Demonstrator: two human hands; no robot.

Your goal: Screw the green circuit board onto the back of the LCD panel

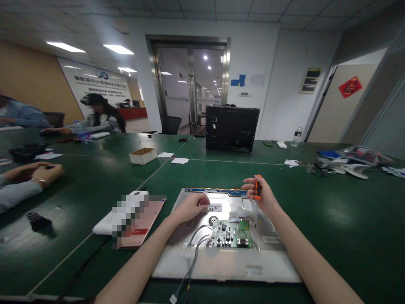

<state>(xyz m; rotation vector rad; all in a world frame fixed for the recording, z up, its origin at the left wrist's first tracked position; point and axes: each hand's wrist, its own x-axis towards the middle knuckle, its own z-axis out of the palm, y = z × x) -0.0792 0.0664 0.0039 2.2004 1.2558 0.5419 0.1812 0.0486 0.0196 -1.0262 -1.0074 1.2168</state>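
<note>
A silver display panel (pixel 221 264) lies back-up on the green table in front of me. A green circuit board (pixel 232 234) is fixed near its middle, with grey cables (pixel 193 245) running off toward the front edge. A narrow blue strip board (pixel 217 191) runs along its far edge. My left hand (pixel 191 207) rests on the metal back, fingers curled against a white label. My right hand (pixel 261 196) grips an orange-handled screwdriver (pixel 258 187), held upright near the far right part of the panel.
A white device and a reddish booklet (pixel 139 223) lie left of the panel. A small cardboard box (pixel 143 155) and a black monitor housing (pixel 230 128) stand farther back. Loose parts and bags (pixel 351 162) lie at right. Other people sit at left, one's hands (pixel 41 173) resting on the table.
</note>
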